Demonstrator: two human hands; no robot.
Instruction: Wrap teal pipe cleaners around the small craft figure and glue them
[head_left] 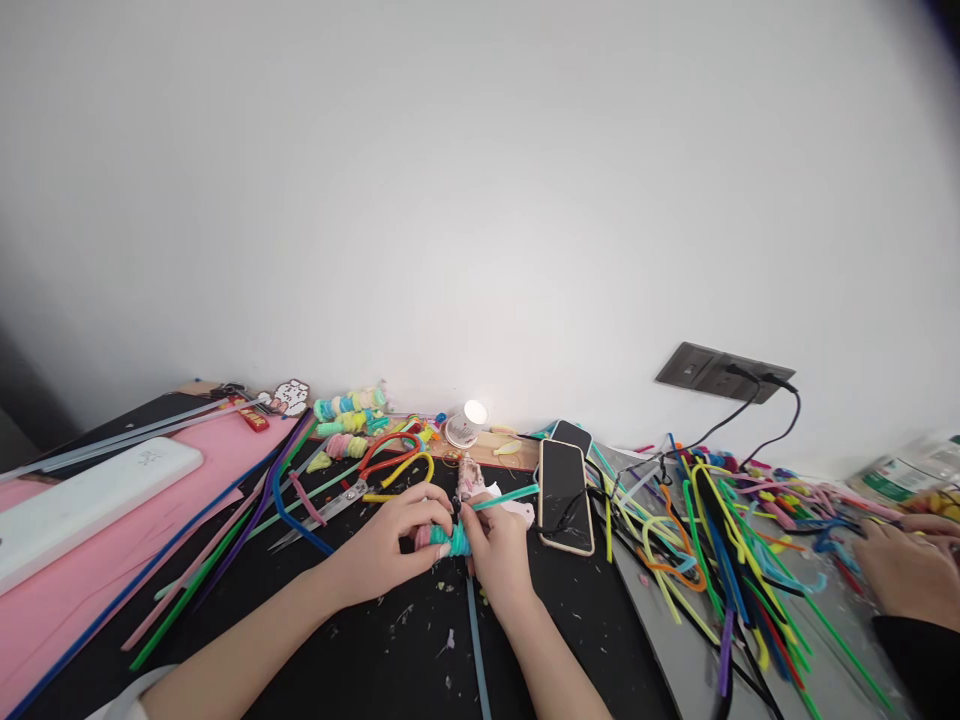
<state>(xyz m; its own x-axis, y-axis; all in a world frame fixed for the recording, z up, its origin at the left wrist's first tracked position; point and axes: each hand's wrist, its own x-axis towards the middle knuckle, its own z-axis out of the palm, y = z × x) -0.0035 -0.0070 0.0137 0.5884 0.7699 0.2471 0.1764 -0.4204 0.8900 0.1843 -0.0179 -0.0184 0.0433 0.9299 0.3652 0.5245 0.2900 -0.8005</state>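
My left hand (405, 535) is closed around a short fuzzy coil of pipe cleaner (451, 543), turquoise with a pink end. Pressed against the coil's other side, the fingers of my right hand (496, 545) pinch a loose turquoise pipe cleaner end (517, 494) that sticks out to the right. My fingertips partly hide the coil. Below it, a pale blue strip (478, 650) runs toward me over the black tabletop (390, 650). Left of my hands lie scissors (349, 495) with red and yellow loops at the handle end.
Finished-looking striped coils (349, 405) and a paper cup (466, 424) stand along the wall. A phone (565, 495) lies right of my hands. Pipe cleaners (720, 520) spread over the grey surface, where another person's hand (907, 565) rests. A white bar-shaped device (97, 505) lies on pink sheets (217, 450).
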